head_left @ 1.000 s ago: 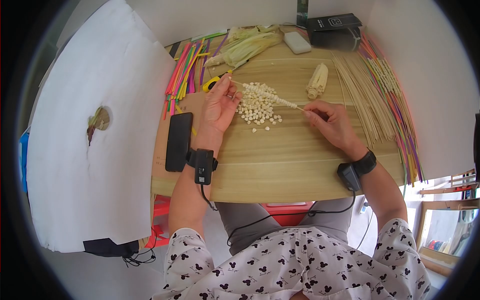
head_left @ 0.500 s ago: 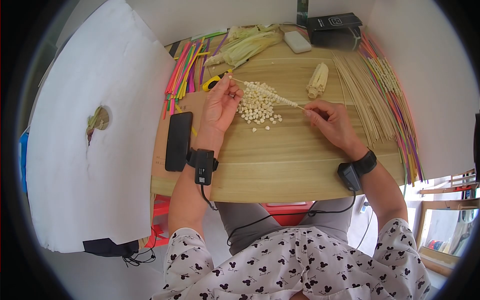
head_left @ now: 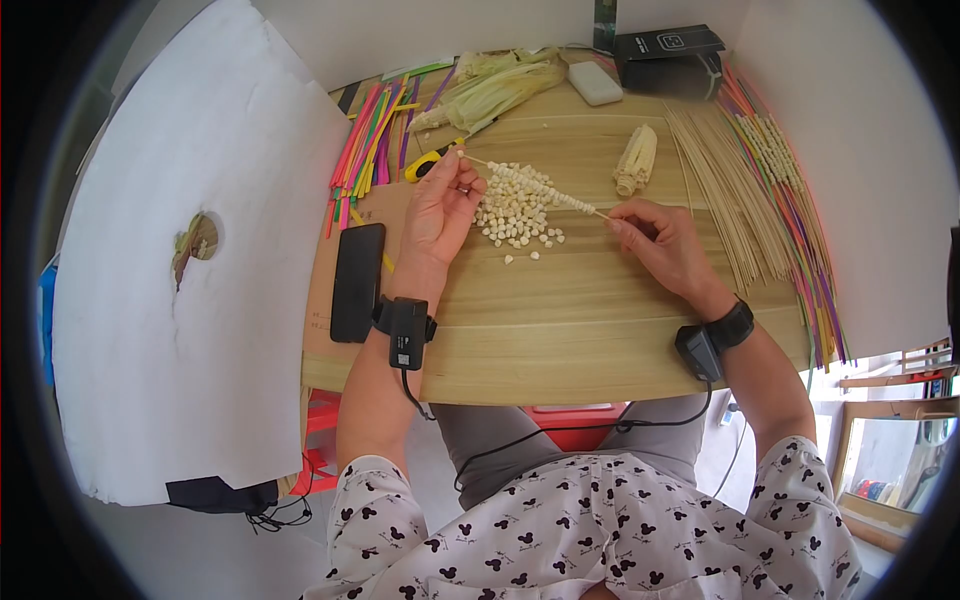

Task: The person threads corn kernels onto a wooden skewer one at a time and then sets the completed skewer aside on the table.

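Observation:
A thin wooden stick (head_left: pixel 560 197) threaded with pale kernels hangs slantwise over a pile of loose kernels (head_left: pixel 515 222). My right hand (head_left: pixel 655 238) pinches its lower right end between thumb and forefinger. At the upper left end, my left hand (head_left: pixel 445 208) has thumb and forefinger closed around a small pale kernel (head_left: pixel 461 154) by the stick's tip. A partly stripped corn cob (head_left: pixel 636 160) lies beyond my right hand. Beside my left hand rests a yellow cutter (head_left: pixel 428 164).
Bare sticks (head_left: pixel 725 195) and colored strips with threaded sticks (head_left: pixel 790 190) lie at right. At left are colored straws (head_left: pixel 372 140) and a black phone (head_left: pixel 358 283). Husks (head_left: pixel 500 90), a white case (head_left: pixel 595 84) and a black box (head_left: pixel 668 62) stand along the back.

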Available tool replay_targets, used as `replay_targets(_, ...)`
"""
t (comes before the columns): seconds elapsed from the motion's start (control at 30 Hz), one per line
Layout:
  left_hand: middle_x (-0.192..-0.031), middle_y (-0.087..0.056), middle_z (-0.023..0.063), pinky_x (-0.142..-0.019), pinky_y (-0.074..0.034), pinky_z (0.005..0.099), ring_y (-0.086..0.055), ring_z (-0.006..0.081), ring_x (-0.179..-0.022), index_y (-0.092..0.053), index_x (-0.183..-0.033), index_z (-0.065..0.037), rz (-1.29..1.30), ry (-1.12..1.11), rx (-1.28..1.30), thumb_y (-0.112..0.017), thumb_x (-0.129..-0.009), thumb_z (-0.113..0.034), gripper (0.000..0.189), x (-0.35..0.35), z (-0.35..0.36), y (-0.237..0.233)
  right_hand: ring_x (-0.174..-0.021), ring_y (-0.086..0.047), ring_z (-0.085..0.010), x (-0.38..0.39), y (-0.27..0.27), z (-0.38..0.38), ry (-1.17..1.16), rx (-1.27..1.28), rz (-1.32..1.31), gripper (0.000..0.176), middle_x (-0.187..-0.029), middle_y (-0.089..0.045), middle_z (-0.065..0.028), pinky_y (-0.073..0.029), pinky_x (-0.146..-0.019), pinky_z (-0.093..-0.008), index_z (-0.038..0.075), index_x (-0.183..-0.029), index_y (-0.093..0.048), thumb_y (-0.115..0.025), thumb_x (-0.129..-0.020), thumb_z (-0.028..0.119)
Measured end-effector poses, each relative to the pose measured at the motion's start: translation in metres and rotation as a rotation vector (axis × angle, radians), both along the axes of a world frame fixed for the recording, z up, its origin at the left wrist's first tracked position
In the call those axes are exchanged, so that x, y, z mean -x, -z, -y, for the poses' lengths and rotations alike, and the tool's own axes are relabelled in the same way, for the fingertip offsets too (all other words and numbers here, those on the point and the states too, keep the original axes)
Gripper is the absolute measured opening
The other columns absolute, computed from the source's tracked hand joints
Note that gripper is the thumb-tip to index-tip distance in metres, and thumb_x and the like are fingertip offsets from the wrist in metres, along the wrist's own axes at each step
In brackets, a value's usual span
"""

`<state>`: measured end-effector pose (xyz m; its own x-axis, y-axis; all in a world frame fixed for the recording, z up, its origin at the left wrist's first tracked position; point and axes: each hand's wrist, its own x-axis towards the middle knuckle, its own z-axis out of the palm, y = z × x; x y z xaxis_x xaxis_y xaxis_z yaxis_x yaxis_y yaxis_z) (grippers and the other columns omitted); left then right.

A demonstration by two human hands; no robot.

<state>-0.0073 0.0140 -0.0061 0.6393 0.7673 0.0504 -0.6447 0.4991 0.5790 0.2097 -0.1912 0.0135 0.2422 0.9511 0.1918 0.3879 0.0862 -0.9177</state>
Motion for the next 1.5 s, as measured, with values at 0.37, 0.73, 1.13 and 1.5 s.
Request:
replay_targets(0.37, -0.088, -0.061, 0.0029, -0.077, -0.048, 0.0287, -0.054, 0.0117, -0.079, -0.061, -0.109, -0.001, -0.011, 0.015, -0.045, -0.062, -0.092, -0.011, 0.02, -0.0001, 0.0013, -0.0005, -0.061, -0.05, -0.0047, 0.0, -0.0012, -0.0002, 0.006, 0.003, 0.015, 0.013, -0.066, -0.057, 0.0007, -0.042, -0.055, -0.0217, -0.001, -0.095, -0.064, -0.062, -0.091, 0.011)
replay_targets(0.73, -0.089, -0.064, 0.0043, -0.081, -0.048, 0.0295, -0.057, 0.0122, -0.082, -0.064, -0.109, -0.002, -0.162, -0.089, -0.24, -0.063, -0.089, -0.007, 0.02, 0.0029, -0.0013, -0.0029, -0.059, -0.051, -0.005, -0.0014, -0.0005, -0.0004, 0.012, 0.0, 0.028, 0.013, -0.065, -0.057, 0.0006, -0.042, -0.054, -0.0222, -0.001, -0.094, -0.064, -0.062, -0.09, 0.011)
replay_targets(1.13, -0.089, -0.064, 0.0043, -0.081, -0.048, 0.0287, -0.058, 0.0114, -0.082, -0.065, -0.108, -0.001, -0.198, -0.113, -0.272, -0.064, -0.089, -0.006, 0.02, 0.0014, 0.0001, -0.0035, -0.059, -0.049, -0.0049, -0.0005, 0.0022, -0.0003, 0.008, -0.011, 0.037, 0.011, -0.064, -0.055, 0.0006, -0.041, -0.054, -0.0223, -0.001, -0.094, -0.063, -0.061, -0.09, 0.009)
replay_targets(1.5, -0.088, -0.065, 0.0038, -0.076, -0.048, 0.0267, -0.058, 0.0106, -0.077, -0.066, -0.105, 0.001, -0.214, -0.096, -0.281, -0.067, -0.086, -0.005, 0.02, -0.001, 0.0034, -0.0065, -0.061, -0.051, -0.0048, -0.004, 0.0065, -0.0017, 0.008, -0.002, -0.006, 0.012, -0.066, -0.056, 0.0009, -0.043, -0.056, -0.0216, -0.002, -0.095, -0.063, -0.061, -0.09, 0.009)
